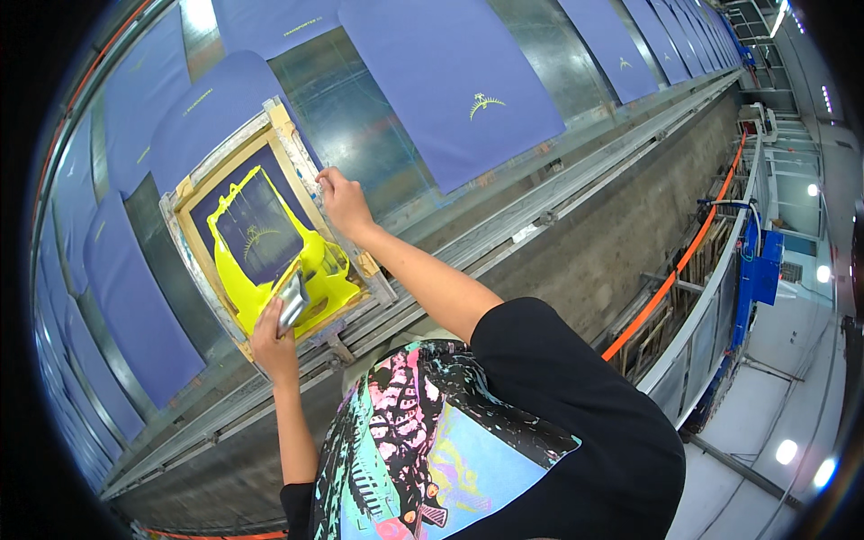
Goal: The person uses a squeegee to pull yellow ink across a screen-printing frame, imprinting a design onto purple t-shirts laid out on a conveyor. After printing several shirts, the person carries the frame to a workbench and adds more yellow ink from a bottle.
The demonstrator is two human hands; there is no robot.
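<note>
A printing screen [292,148] with a pale, tape-patched frame lies tilted on the long table, over purple cloth. Bright yellow ink [335,290] rings its mesh and pools thickly at the near end. Through the mesh's middle shows a small fan-shaped emblem [259,239]. My left hand [273,345] is closed around a metal-handled squeegee [292,301], whose yellow-smeared blade sits in the pooled ink. My right hand [346,203] has its fingers curled at the frame's right side bar. What its fingertips press on is partly hidden.
Purple cloth panels [441,81] lie in rows along the shiny table [346,126], some with small yellow-green prints. A metal rail [540,214] edges the table's near side. Beyond the concrete aisle [576,252] run an orange pipe [670,279] and another metal-framed line.
</note>
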